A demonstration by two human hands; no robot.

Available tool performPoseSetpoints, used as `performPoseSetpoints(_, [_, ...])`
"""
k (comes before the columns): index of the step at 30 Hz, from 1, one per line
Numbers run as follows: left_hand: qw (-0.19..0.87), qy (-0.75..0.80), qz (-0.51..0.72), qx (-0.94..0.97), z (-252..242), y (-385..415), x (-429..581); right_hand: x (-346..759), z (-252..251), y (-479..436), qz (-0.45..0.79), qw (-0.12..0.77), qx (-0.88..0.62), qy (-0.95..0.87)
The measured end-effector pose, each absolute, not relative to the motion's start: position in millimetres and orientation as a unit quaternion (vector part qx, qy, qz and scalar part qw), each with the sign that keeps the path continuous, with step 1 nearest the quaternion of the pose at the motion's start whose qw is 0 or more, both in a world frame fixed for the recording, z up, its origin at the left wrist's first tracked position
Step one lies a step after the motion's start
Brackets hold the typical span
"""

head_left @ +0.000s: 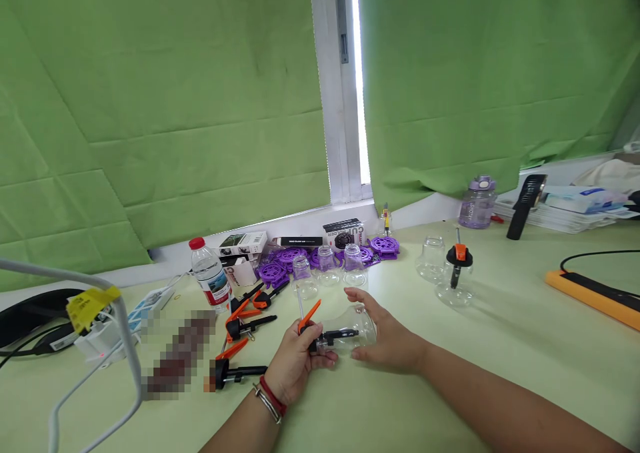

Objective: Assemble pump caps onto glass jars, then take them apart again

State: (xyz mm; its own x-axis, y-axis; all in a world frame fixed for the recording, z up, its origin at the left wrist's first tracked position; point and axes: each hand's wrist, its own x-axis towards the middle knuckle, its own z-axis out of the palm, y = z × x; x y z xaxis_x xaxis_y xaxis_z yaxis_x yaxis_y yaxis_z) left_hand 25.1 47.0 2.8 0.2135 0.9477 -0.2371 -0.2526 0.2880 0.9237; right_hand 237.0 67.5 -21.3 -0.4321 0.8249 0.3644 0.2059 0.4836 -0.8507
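Note:
Between my hands a clear bottle lies on its side in the air, neck to the left. My left hand is closed round the neck end, on a black pump head with an orange lever. The head's black stem reaches inside the bottle, and a thin pale tube sticks up from it. My right hand curves round the bottle's wide base, thumb and fingers on either side. Left of my left hand, several more black pump heads with orange levers lie on the table.
Several clear bottles stand ahead, before purple plastic parts and boxes. To the right stands a bottle with a head fitted. A red-capped water bottle, a grey metal frame and an orange-black strip flank them.

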Motion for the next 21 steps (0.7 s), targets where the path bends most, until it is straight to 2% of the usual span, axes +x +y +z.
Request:
performPoseSetpoints(6, [0.667, 0.447, 0.455, 0.386, 1.8, 52.3, 19.2, 250.5, -35.2, 89.1, 0.535, 0.359, -0.266, -0.717])
performPoseSetpoints(16, [0.646, 0.457, 0.444, 0.421, -1.6, 52.8, 18.1, 253.0, -31.7, 90.1, 0.543, 0.347, -0.282, -0.711])
performPoseSetpoints(21, [0.631, 0.457, 0.443, 0.443, 0.8, 50.6, 17.3, 255.5, -30.4, 90.6, 0.584, 0.335, -0.278, -0.685])
